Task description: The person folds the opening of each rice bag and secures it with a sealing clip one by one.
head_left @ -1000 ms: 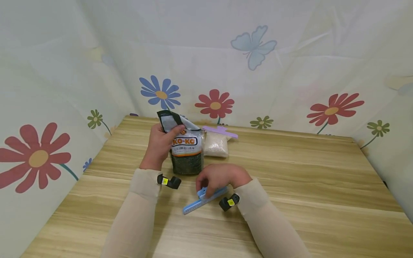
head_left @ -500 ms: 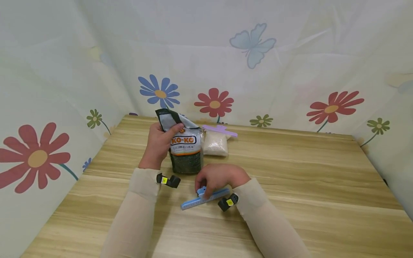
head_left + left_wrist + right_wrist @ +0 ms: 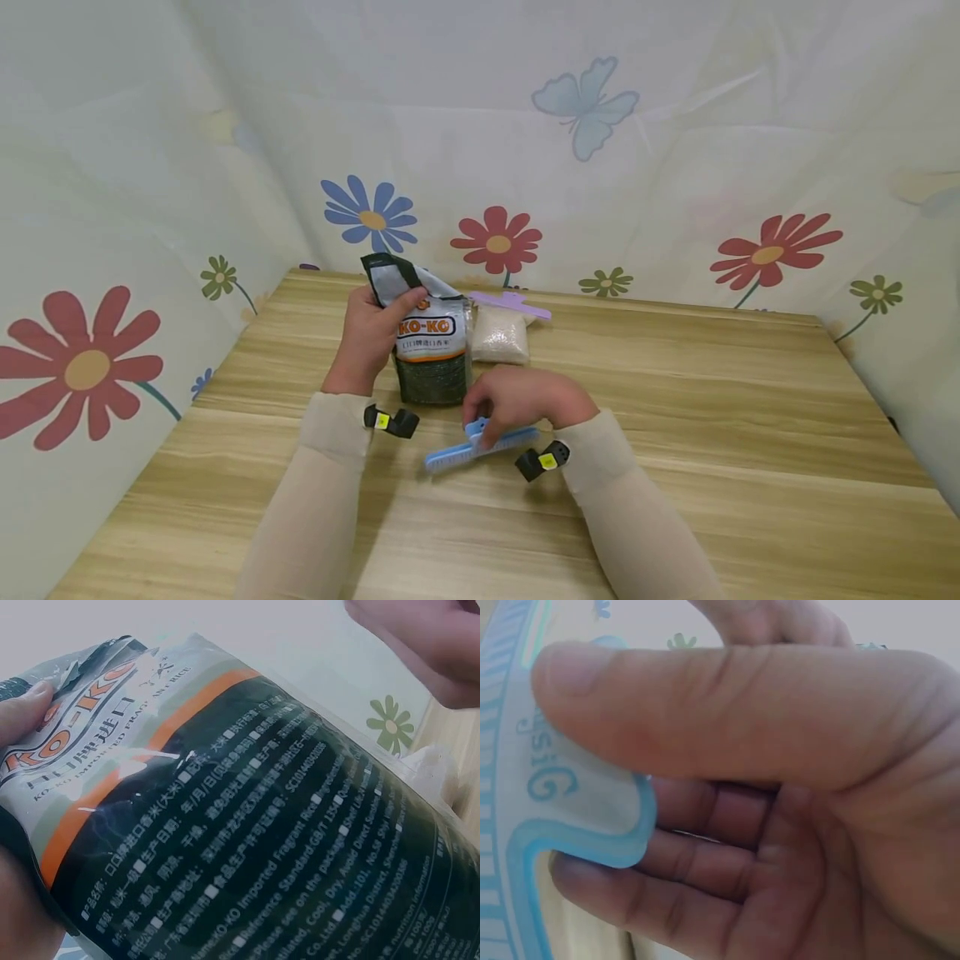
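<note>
My left hand (image 3: 372,332) grips the upper left side of a rice bag (image 3: 433,377), thumb across its front. The bag is dark green and silver with KO-KO lettering, and its top is folded over to the right. In the left wrist view the printed front of the rice bag (image 3: 217,795) fills most of the frame. In front of it my right hand (image 3: 525,400) pinches a long light blue bag clip (image 3: 453,456) by its middle tab. Seen from the right wrist, the thumb (image 3: 667,712) presses the tab of the bag clip (image 3: 562,802), with fingers behind it.
A small clear bag of white rice (image 3: 501,337) stands just right of the large bag, with a purple bag clip (image 3: 512,304) across its top. All sit on a wooden table (image 3: 712,417) backed by a flower-printed curtain (image 3: 675,167).
My right hand has shifted slightly right and away from me with the blue bag clip, which lies at a flatter angle. The left hand and the rice bag stay nearly still.
</note>
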`<action>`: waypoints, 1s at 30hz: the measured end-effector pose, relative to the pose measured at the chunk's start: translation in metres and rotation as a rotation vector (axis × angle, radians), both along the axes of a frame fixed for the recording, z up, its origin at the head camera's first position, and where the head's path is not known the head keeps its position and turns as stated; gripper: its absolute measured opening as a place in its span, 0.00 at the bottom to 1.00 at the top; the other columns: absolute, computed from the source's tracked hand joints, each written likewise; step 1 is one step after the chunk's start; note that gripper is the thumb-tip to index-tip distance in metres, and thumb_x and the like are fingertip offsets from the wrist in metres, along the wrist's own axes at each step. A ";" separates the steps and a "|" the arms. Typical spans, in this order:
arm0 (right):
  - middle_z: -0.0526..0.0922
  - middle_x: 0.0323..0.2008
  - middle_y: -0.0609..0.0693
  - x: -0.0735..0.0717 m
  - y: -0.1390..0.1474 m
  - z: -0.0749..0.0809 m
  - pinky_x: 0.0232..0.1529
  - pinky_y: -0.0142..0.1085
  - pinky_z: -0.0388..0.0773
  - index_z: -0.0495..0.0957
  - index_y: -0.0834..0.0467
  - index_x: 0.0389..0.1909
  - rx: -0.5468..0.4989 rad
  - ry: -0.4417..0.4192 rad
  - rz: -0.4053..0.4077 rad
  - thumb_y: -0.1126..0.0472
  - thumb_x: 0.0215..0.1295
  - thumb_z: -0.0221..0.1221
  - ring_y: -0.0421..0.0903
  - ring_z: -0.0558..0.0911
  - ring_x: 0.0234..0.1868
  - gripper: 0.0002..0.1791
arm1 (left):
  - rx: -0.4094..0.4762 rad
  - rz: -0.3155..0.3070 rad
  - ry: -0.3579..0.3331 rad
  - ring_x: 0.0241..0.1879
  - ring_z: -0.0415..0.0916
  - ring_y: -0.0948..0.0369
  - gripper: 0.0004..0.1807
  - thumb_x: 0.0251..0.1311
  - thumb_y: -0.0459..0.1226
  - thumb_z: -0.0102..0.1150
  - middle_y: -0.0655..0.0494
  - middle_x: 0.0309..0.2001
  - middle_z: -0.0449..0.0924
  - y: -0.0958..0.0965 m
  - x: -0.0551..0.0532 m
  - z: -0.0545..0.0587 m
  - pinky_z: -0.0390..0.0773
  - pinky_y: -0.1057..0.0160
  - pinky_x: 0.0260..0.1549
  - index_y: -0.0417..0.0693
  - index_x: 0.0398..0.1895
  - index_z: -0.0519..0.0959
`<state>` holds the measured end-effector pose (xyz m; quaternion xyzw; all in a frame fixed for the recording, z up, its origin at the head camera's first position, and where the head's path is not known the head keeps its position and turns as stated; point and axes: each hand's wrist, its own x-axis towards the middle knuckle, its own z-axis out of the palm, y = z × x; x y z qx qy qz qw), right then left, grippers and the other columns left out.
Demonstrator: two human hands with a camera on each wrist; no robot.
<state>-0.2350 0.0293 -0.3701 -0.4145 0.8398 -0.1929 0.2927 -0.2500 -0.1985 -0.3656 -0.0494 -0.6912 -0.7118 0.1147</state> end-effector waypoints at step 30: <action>0.87 0.33 0.43 -0.003 0.026 0.024 0.40 0.29 0.79 0.88 0.55 0.41 -0.166 0.016 -0.065 0.62 0.56 0.75 0.36 0.79 0.32 0.12 | -0.029 0.004 -0.040 0.35 0.85 0.68 0.10 0.67 0.39 0.65 0.67 0.33 0.85 0.000 0.000 0.000 0.85 0.69 0.39 0.45 0.47 0.81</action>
